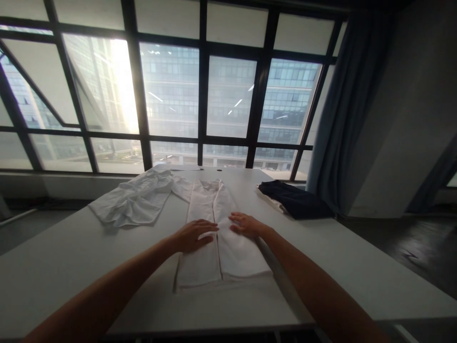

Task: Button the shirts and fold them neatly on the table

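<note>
A white shirt (200, 262) lies in front of me with both sides folded in, so that two long panels meet along a seam down its middle. Its collar end points toward the windows. My left hand (195, 235) rests palm down on the left panel, fingers stretched toward the middle line. On the right panel lies my right hand (246, 225), its fingers spread and pointing left. Neither hand grips the cloth. Left of the shirt, a crumpled white garment (137, 200) is spread loosely, with one part reaching to the shirt's upper edge.
A folded dark navy garment (298, 199) lies on light cloth at the right edge of the white table (143, 305). Large windows (171, 90) with black frames stand behind the table. A blue curtain (339, 109) hangs at the right.
</note>
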{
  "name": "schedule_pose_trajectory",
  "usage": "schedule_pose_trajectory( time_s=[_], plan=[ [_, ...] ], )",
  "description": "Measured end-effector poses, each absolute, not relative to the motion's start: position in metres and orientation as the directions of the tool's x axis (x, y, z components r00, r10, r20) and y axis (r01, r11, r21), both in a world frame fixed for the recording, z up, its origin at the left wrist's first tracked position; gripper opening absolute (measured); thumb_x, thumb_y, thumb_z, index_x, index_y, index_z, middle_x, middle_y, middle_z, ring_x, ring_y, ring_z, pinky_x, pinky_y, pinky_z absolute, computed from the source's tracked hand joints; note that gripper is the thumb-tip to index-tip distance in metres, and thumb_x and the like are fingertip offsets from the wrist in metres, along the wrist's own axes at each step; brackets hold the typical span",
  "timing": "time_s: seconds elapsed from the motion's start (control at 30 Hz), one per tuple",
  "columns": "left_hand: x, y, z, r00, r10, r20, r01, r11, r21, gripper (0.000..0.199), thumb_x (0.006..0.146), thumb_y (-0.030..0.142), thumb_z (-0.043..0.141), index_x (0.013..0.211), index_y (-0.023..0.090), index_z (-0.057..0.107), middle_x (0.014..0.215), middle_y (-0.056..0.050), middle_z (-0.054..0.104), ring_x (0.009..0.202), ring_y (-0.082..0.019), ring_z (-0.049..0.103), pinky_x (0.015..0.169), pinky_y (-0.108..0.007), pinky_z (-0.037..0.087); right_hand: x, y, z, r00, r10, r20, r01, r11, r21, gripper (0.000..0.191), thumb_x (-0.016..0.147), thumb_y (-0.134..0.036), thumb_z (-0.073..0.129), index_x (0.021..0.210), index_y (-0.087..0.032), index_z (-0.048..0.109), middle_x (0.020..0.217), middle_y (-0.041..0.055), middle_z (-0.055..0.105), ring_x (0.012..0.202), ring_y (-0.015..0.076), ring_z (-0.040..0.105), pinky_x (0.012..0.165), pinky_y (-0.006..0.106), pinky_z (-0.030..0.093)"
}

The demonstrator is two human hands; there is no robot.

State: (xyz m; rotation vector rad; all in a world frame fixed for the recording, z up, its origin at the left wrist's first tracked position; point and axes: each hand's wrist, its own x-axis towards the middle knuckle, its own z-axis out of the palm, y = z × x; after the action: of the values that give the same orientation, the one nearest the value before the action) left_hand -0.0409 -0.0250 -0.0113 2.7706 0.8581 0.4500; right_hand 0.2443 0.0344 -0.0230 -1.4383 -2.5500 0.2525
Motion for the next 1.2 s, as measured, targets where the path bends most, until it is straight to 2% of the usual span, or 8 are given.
schedule_pose_trajectory(
  time_s=[0.13, 0.27, 0.4, 0.53, 0.63, 0.73, 0.9, 1.2],
  plan=[
    [-0.041, -0.017, -0.021, 0.808, 0.583, 0.089, 0.554, -0.802, 0.224, 0.057, 0.096, 0.053, 0.040, 0.148, 0.031, 0.035, 0.157, -0.004, 0.024, 0.145, -0.028, 0.020, 0.117, -0.050, 0.019, 0.247, 0.038, -0.024, -0.505, 0.862, -0.042, 0.846, 0.485, -0.221, 0.079, 0.081, -0.064, 0.055, 0.144, -0.017, 0.046, 0.153, 0.0127, 0.035, 0.140, 0.0289, 0.032, 0.115, 0.039, 0.025],
    [-0.037, -0.025, -0.022, 0.840, 0.536, 0.082, 0.502, -0.826, 0.256, 0.063, 0.095, 0.052, 0.043, 0.152, 0.033, 0.025, 0.160, -0.004, 0.010, 0.147, -0.028, 0.009, 0.117, -0.051, 0.014, 0.250, 0.031, -0.007, -0.525, 0.849, -0.047, 0.832, 0.501, -0.238, 0.084, 0.066, -0.062, 0.071, 0.134, -0.016, 0.057, 0.141, 0.0151, 0.050, 0.129, 0.0317, 0.047, 0.108, 0.037, 0.034],
    [-0.030, -0.043, -0.014, 0.896, 0.443, 0.045, 0.412, -0.864, 0.289, 0.056, 0.095, 0.048, 0.046, 0.148, 0.034, 0.035, 0.158, -0.003, 0.022, 0.145, -0.029, 0.019, 0.116, -0.052, 0.016, 0.252, 0.020, 0.014, -0.486, 0.864, -0.132, 0.865, 0.454, -0.216, 0.073, 0.054, -0.060, 0.079, 0.113, -0.019, 0.072, 0.114, 0.0120, 0.069, 0.101, 0.0300, 0.064, 0.089, 0.034, 0.047],
    [-0.021, -0.039, -0.004, 0.903, 0.413, 0.123, 0.342, -0.861, 0.377, 0.040, 0.097, 0.044, 0.040, 0.130, 0.030, 0.059, 0.135, -0.004, 0.059, 0.124, -0.023, 0.054, 0.107, -0.038, 0.038, 0.247, 0.030, 0.021, -0.457, 0.884, -0.102, 0.875, 0.426, -0.229, 0.041, 0.074, -0.057, 0.066, 0.086, -0.020, 0.078, 0.081, 0.0061, 0.074, 0.075, 0.0220, 0.067, 0.075, 0.029, 0.048],
    [-0.009, -0.007, 0.000, 0.834, 0.494, 0.246, 0.397, -0.846, 0.357, 0.042, 0.099, 0.043, 0.035, 0.118, 0.023, 0.066, 0.115, -0.007, 0.070, 0.108, -0.021, 0.063, 0.098, -0.034, 0.046, 0.238, 0.061, 0.014, -0.395, 0.913, 0.100, 0.885, 0.407, -0.224, 0.034, 0.083, -0.045, 0.061, 0.102, -0.021, 0.075, 0.103, 0.0078, 0.073, 0.092, 0.0243, 0.067, 0.084, 0.031, 0.048],
    [0.004, 0.033, -0.002, 0.797, 0.524, 0.302, 0.480, -0.852, 0.210, 0.042, 0.096, 0.044, 0.041, 0.125, 0.020, 0.062, 0.132, -0.010, 0.060, 0.126, -0.025, 0.051, 0.108, -0.041, 0.038, 0.229, 0.102, 0.000, -0.378, 0.905, 0.195, 0.887, 0.415, -0.203, 0.040, 0.088, -0.036, 0.056, 0.124, -0.023, 0.065, 0.131, 0.0083, 0.061, 0.117, 0.0256, 0.058, 0.101, 0.033, 0.042],
    [0.011, 0.064, -0.021, 0.856, 0.504, 0.115, 0.489, -0.862, 0.134, 0.058, 0.096, 0.051, 0.039, 0.143, 0.017, 0.043, 0.153, -0.014, 0.032, 0.143, -0.030, 0.026, 0.115, -0.052, 0.022, 0.218, 0.165, -0.022, -0.433, 0.897, 0.092, 0.890, 0.441, -0.114, 0.049, 0.097, -0.033, 0.037, 0.143, -0.019, 0.046, 0.153, 0.0078, 0.035, 0.142, 0.0213, 0.029, 0.116, 0.037, 0.022],
    [0.006, 0.062, -0.038, 0.838, 0.517, 0.172, 0.484, -0.852, 0.201, 0.059, 0.099, 0.052, 0.027, 0.150, 0.022, 0.033, 0.156, -0.011, 0.027, 0.145, -0.028, 0.019, 0.116, -0.052, 0.019, 0.218, 0.274, -0.042, -0.277, 0.959, -0.066, 0.954, 0.266, -0.138, 0.058, 0.100, -0.046, 0.020, 0.153, -0.023, 0.023, 0.160, 0.0086, 0.015, 0.147, 0.0212, 0.012, 0.115, 0.054, 0.005]
  ],
)
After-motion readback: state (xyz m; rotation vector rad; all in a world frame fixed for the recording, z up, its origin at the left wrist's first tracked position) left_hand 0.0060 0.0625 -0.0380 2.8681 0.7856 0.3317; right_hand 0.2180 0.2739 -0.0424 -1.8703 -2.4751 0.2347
